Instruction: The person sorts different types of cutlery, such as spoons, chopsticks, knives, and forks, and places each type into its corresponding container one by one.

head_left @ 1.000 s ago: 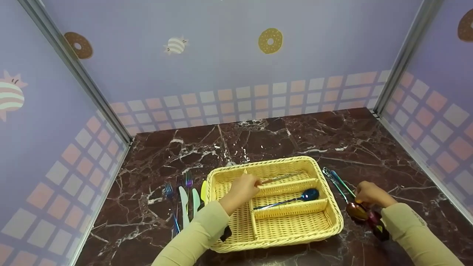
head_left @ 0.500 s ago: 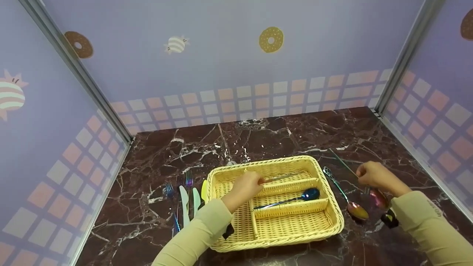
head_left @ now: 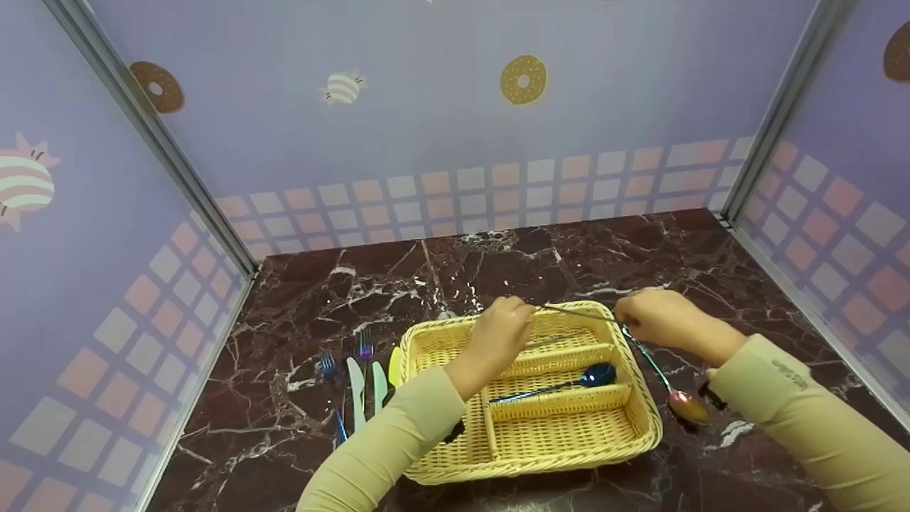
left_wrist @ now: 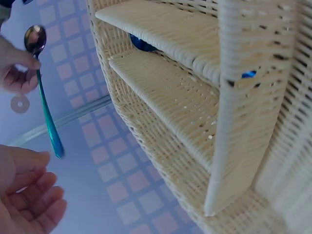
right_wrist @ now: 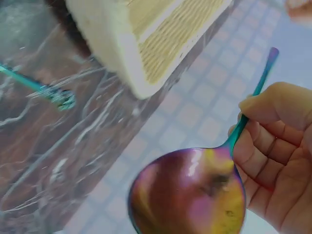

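Observation:
My right hand [head_left: 661, 316] pinches the teal handle of a spoon [right_wrist: 190, 195] between thumb and fingers. The spoon's large bowl shines purple and gold in the right wrist view; in the head view the hand hides it. Its handle points left over the back of a yellow wicker basket [head_left: 533, 468]. My left hand [head_left: 498, 334] is raised above that basket, fingers loosely bent and holding nothing. In the left wrist view, the handle's end comes close to the left hand's [left_wrist: 31, 195] thumb. A blue spoon [head_left: 598, 373] lies in the basket's middle right compartment.
A thin piece of cutlery [head_left: 554, 341] lies in the back compartment. Right of the basket is a spoon with a gold-pink bowl [head_left: 688, 407] and ornate handle end. To the left are forks [head_left: 328, 364], pale knives [head_left: 357, 384] and a yellow piece [head_left: 394, 366]. Walls enclose the marble table.
My right hand has lifted the spoon from the table at the right and carried it left, to the basket's back right corner. My left hand has risen and shifted slightly right.

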`<act>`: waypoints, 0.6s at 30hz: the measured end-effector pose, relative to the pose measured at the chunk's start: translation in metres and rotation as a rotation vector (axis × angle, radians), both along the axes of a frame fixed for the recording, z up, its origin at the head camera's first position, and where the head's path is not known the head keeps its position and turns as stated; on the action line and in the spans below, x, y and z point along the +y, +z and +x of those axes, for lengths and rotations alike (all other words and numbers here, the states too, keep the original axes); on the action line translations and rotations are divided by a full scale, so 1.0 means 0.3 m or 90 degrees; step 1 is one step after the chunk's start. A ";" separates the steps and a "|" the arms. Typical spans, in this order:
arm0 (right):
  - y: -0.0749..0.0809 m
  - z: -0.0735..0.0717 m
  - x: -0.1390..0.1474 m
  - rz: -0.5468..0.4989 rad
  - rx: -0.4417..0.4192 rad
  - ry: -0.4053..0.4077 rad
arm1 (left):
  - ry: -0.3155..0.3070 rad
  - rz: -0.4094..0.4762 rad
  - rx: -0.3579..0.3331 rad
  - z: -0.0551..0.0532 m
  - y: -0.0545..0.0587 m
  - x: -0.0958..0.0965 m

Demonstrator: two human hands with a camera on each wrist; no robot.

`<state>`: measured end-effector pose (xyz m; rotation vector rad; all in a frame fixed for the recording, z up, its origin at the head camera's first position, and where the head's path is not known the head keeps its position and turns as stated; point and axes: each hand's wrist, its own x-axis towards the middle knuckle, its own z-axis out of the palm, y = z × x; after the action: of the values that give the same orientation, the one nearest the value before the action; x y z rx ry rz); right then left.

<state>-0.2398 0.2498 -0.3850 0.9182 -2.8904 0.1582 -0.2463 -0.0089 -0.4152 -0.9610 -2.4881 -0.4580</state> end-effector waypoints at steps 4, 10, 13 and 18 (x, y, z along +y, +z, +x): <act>-0.011 0.001 -0.086 0.032 0.080 0.070 | -0.038 -0.052 0.087 0.008 0.005 0.036; -0.025 -0.002 -0.169 0.031 0.181 0.161 | -0.049 -0.111 0.053 0.015 -0.006 0.066; -0.028 -0.004 -0.188 0.042 0.208 0.184 | -0.040 -0.129 0.041 0.017 -0.011 0.065; -0.033 -0.010 -0.198 0.059 0.213 0.193 | -0.016 -0.144 0.008 0.026 -0.011 0.051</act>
<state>-0.2427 0.1904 -0.3949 1.2604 -2.4597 -0.1001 -0.2384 0.0063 -0.4185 -1.0785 -2.5581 -0.1785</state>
